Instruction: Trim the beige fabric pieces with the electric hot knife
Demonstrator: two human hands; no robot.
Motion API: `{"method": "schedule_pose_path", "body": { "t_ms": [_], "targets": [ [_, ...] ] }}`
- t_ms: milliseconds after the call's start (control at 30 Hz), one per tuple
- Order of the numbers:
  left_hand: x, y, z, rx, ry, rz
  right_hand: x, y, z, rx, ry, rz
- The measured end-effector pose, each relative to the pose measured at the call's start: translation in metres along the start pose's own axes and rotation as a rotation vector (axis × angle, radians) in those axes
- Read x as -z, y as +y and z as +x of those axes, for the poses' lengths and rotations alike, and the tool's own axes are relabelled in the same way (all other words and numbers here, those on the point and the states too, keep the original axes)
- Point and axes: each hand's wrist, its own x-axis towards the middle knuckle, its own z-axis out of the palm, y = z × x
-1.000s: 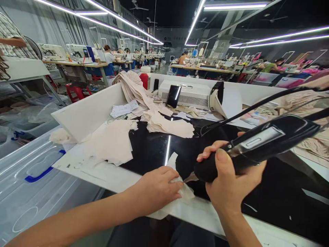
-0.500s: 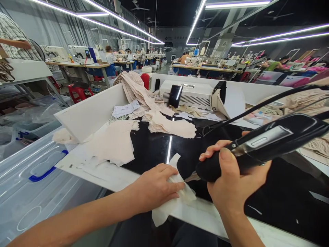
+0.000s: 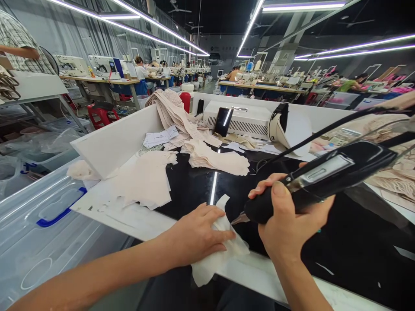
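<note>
left hand on cloth, right hand gripping tool

cloth at near edge of black board, hanging over it. left fingers bent on top, pinching or just pressing, can't tell. right hand wrapped round tool, tip just beside cloth, contact unclear. cloth looks light, limp, likely shifts easily: best held flat near tip. tool likely stiff, heavier; hold by thick black end. board glossy, probably slippery. pale stack left; sewing machines far left.

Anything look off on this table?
Mildly: thin pale slivers lie loose on the black surface right of the right hand, like stray offcuts. The cloth under the left hand overhangs the front edge of the table. No spill or damage stands out.
</note>
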Motion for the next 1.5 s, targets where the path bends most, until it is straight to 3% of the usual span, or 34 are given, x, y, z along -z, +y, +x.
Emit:
{"method": "schedule_pose_path", "body": {
  "t_ms": [267, 833, 1133, 1267, 1500],
  "targets": [
    [0.006, -0.001, 0.000, -0.026, -0.039, -0.027, -0.008, -0.003, 0.004, -0.005, 0.021, 0.037],
    [0.011, -0.004, 0.001, -0.052, -0.069, 0.010, -0.003, 0.008, -0.001, 0.047, -0.040, 0.002],
    [0.013, 0.014, -0.004, -0.013, -0.026, -0.005, 0.004, 0.002, -0.001, 0.032, -0.059, 0.001],
    [0.017, -0.007, 0.010, -0.070, 0.053, -0.040, 0.006, -0.001, -0.003, 0.023, -0.038, -0.002],
    [0.016, -0.050, 0.032, -0.176, -0.043, -0.144, 0.005, 0.000, -0.008, 0.014, -0.045, -0.019]
  ]
}}
